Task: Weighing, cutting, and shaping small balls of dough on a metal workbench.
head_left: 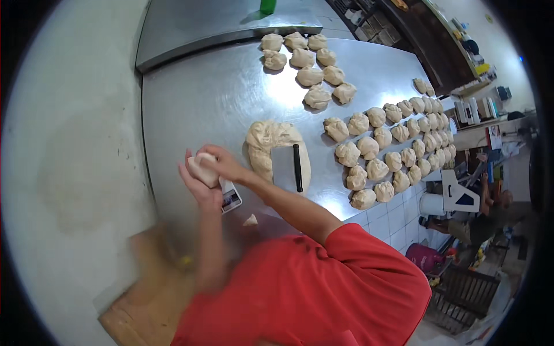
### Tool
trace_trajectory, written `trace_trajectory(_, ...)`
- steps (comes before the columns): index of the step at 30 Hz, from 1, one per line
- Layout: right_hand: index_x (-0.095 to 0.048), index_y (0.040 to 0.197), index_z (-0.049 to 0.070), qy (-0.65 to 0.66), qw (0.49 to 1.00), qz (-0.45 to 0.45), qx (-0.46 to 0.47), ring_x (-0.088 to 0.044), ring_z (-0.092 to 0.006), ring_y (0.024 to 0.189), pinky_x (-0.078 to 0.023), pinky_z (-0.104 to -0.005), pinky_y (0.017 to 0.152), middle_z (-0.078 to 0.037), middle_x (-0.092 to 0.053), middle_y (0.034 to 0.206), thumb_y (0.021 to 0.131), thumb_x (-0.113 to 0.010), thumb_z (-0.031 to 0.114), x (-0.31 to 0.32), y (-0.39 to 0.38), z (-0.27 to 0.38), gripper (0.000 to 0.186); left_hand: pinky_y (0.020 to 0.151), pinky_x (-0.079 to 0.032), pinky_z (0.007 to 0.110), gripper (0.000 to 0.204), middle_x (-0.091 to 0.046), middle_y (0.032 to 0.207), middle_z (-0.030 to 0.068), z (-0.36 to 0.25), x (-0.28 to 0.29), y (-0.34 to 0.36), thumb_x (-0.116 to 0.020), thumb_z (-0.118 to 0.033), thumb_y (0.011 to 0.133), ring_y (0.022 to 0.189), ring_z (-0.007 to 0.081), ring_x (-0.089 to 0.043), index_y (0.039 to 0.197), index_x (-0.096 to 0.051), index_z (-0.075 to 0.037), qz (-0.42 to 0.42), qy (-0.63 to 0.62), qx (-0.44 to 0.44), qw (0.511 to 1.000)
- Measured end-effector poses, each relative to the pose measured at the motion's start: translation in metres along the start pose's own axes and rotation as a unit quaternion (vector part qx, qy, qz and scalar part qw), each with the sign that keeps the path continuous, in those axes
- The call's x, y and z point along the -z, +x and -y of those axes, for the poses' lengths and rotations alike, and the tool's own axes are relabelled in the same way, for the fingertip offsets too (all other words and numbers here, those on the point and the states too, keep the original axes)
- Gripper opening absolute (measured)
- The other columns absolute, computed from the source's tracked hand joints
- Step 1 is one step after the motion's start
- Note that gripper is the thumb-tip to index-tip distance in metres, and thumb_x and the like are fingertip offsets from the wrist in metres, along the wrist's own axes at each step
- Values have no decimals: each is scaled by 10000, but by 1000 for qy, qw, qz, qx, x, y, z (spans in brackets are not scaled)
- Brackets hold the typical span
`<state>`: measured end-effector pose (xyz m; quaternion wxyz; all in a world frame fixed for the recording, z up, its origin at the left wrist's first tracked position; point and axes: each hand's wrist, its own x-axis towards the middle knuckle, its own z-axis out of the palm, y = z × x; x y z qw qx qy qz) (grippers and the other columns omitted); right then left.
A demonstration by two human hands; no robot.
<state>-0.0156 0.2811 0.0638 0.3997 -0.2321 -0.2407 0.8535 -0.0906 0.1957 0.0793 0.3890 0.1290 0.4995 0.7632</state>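
A pale piece of dough (204,169) is cupped between my two hands above the steel table. My left hand (199,189) supports it from below and the left, while my right hand (226,164) curls over its right side. Just below the hands a small white kitchen scale (232,199) shows in part; its platform is mostly hidden. To the right lies a large mass of dough (262,141), with a flat metal dough scraper (284,168) resting on it, its black handle on the right. A small scrap of dough (250,220) sits near the table's front edge.
Several dough balls (310,76) stand in a group at the back, and several more (377,169) in rows at the right. A wall (75,173) runs close along the left. Behind is another steel surface (202,29). Another person (470,225) is far right.
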Motion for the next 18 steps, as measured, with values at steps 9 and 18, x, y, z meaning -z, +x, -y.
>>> trace_trajectory(9,-680,1221,71,-337,927,-144,84,-617,-190,995,-503,-332,899,-89,-681,1099,965,-629,255,1,1,120,320,976,-497,372,512,-623,1348,151,-23,-80,6,-489,-277,1075,1123,262,-623,1542,-446,-72,164,303,-93,934)
trace_trajectory(18,-752,1110,139,-774,388,-95,491,-591,-253,1100,-398,-479,1023,-85,-646,1218,883,-744,311,149,93,224,285,914,-508,283,388,-704,1184,91,-20,-29,-35,-619,-107,1008,979,172,-648,1390,-601,-40,354,512,47,781)
